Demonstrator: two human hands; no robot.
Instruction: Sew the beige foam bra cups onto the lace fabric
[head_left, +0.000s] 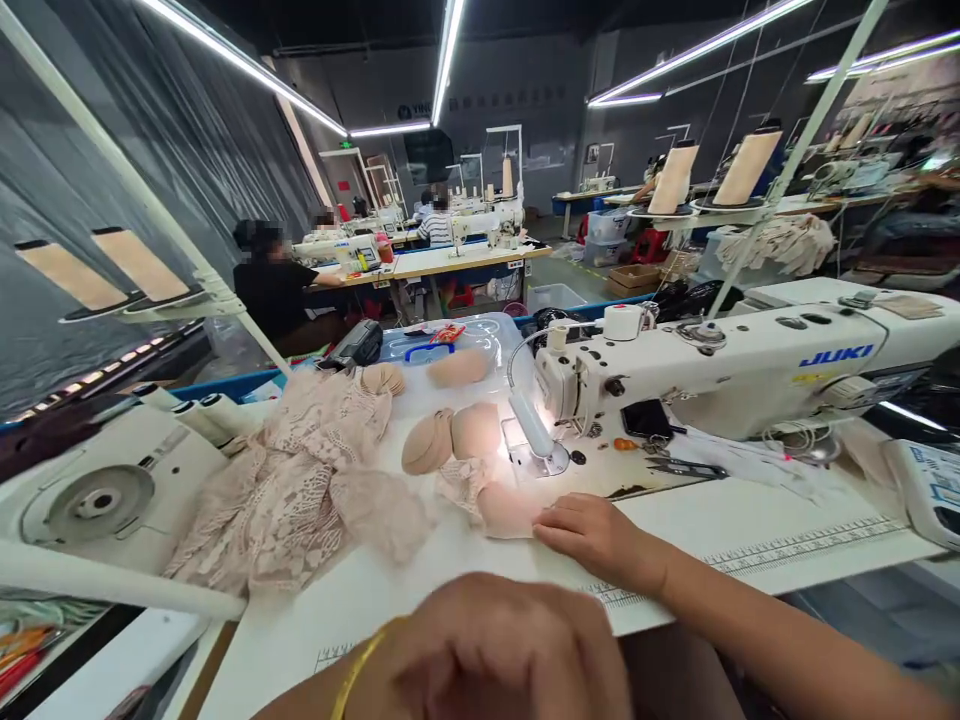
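My right hand (592, 540) rests on the white sewing table, its fingers pressed together on the right edge of a beige bra cup (506, 510). Pale lace (459, 483) lies along the cup's left side. Close to the camera, my left hand (510, 650) is raised with curled fingers and a gold bracelet (367, 660) at its wrist; what it holds, if anything, is hidden. Beyond the cup, the lamp-lit needle area of a white sewing machine (615, 365) has more beige cups (427, 442) beside it.
A heap of pale lace (300, 470) covers the table's left part. Thread snips (686, 468) and a black object (645, 420) lie under the machine arm. A clear plastic lid (480, 330) sits behind. Thread cones (142, 262) stand at left; a person (274, 290) sits beyond.
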